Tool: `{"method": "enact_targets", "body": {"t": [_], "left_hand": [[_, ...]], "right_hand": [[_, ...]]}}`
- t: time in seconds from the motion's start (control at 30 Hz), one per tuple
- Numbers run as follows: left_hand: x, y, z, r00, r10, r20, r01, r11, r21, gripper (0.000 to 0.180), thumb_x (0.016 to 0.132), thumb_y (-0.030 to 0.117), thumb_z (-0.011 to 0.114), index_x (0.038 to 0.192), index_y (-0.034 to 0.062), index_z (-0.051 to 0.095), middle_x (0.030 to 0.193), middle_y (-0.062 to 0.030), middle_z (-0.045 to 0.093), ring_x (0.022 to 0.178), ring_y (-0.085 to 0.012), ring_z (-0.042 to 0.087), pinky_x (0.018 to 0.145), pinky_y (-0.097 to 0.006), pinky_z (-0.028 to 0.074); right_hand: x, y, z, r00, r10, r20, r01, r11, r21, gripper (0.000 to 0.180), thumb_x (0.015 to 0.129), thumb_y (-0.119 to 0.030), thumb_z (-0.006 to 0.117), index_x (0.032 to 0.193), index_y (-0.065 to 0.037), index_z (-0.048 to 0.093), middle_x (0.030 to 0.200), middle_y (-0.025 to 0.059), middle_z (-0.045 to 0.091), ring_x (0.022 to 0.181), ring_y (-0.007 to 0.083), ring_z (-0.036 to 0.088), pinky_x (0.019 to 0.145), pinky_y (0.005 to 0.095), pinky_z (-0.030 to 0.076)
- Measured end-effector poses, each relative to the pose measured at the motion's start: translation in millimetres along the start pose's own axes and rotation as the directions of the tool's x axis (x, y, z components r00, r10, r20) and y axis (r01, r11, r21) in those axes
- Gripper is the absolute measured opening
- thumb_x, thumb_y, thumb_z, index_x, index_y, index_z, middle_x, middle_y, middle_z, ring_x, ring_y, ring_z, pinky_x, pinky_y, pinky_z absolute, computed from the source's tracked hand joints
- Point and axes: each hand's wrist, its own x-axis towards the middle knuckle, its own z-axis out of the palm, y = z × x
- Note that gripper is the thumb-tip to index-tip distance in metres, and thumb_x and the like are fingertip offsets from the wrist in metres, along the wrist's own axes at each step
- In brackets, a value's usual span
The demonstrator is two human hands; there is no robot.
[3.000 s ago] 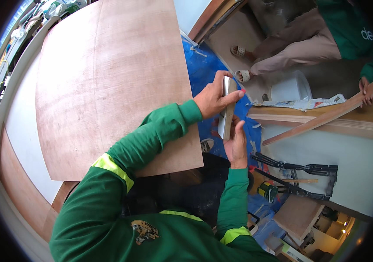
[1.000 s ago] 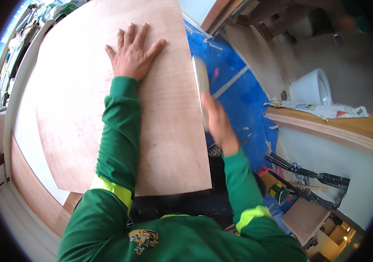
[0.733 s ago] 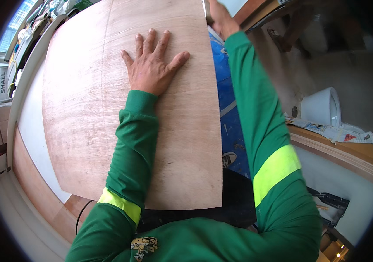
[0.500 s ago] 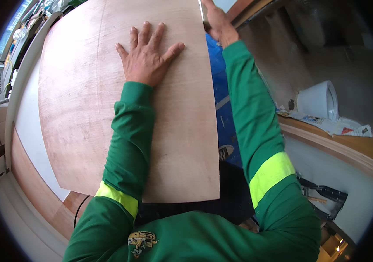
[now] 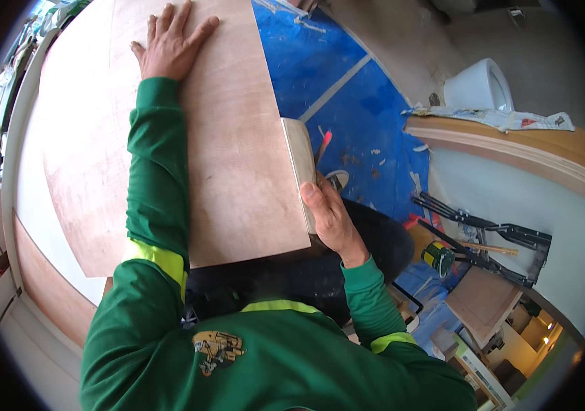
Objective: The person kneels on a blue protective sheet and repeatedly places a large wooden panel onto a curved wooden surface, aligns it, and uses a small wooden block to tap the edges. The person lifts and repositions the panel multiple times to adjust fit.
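Note:
A large sheet of thin plywood lies in front of me on a white surface. My left hand presses flat on its far part, fingers spread. Along the sheet's right edge, my right hand grips a long pale block with rounded corners, thumb on top. The block's flat face is up against the edge of the plywood. Its underside and most of my right fingers are hidden, so I cannot tell exactly what kind of block it is.
Blue sheeting with scraps covers the floor to the right. A white toilet stands beyond a wooden ledge. Nearer are a black folding metal frame, a green tin and a brown panel. Clutter lines the far left.
My right hand has come from the far end of the plywood's right edge back toward me, with the pale block now in plain sight. My left hand stays flat on the sheet; the view has shifted.

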Motion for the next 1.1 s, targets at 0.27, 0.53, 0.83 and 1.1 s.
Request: {"method": "enact_targets", "body": {"t": [0.27, 0.53, 0.83, 1.1], "left_hand": [[-13.7, 16.2, -31.2, 0.989, -0.1, 0.105, 0.105, 0.994, -0.043, 0.101, 0.088, 0.096, 0.04, 0.167, 0.0319, 0.041, 0.177, -0.008, 0.029, 0.166, -0.0332, 0.017, 0.128, -0.075, 0.004], [-2.5, 33.9, -39.2, 0.982, -0.108, 0.153, 0.121, 0.989, -0.08, 0.104, 0.086, 0.097, 0.04, 0.166, 0.0309, 0.043, 0.177, -0.0089, 0.03, 0.166, -0.0335, 0.016, 0.128, -0.074, 0.001], [-14.8, 26.9, -40.1, 0.979, -0.126, 0.159, 0.14, 0.987, -0.081, 0.103, 0.086, 0.096, 0.043, 0.166, 0.0307, 0.043, 0.177, -0.0084, 0.03, 0.166, -0.0327, 0.016, 0.129, -0.072, 0.001], [-9.3, 29.3, -45.7, 0.978, -0.134, 0.159, 0.15, 0.984, -0.099, 0.102, 0.088, 0.095, 0.042, 0.166, 0.0297, 0.044, 0.177, -0.0094, 0.03, 0.166, -0.0338, 0.016, 0.129, -0.071, 0.0]], "right_hand": [[239.9, -50.8, 7.0, 0.968, -0.251, 0.005, 0.251, 0.968, 0.022, 0.07, 0.113, -0.05, 0.045, 0.155, 0.005, 0.051, 0.157, 0.0263, 0.055, 0.145, 0.0366, 0.052, 0.118, 0.0405, 0.044], [435.5, -135.5, 8.6, 0.964, -0.256, 0.072, 0.22, 0.921, 0.322, 0.07, 0.109, -0.049, 0.054, 0.144, 0.011, 0.057, 0.132, 0.0216, 0.07, 0.119, 0.0267, 0.067, 0.103, 0.0383, 0.054], [117.1, -20.2, -2.6, 0.992, -0.122, 0.036, 0.126, 0.985, -0.118, 0.062, 0.117, -0.041, 0.042, 0.154, 0.007, 0.049, 0.155, 0.0259, 0.054, 0.145, 0.0359, 0.052, 0.121, 0.0425, 0.041], [175.9, -43.9, -1.1, 0.996, -0.089, -0.012, 0.087, 0.993, -0.083, 0.067, 0.116, -0.045, 0.041, 0.155, 0.009, 0.049, 0.156, 0.0251, 0.055, 0.146, 0.0329, 0.051, 0.122, 0.0398, 0.039]]}}
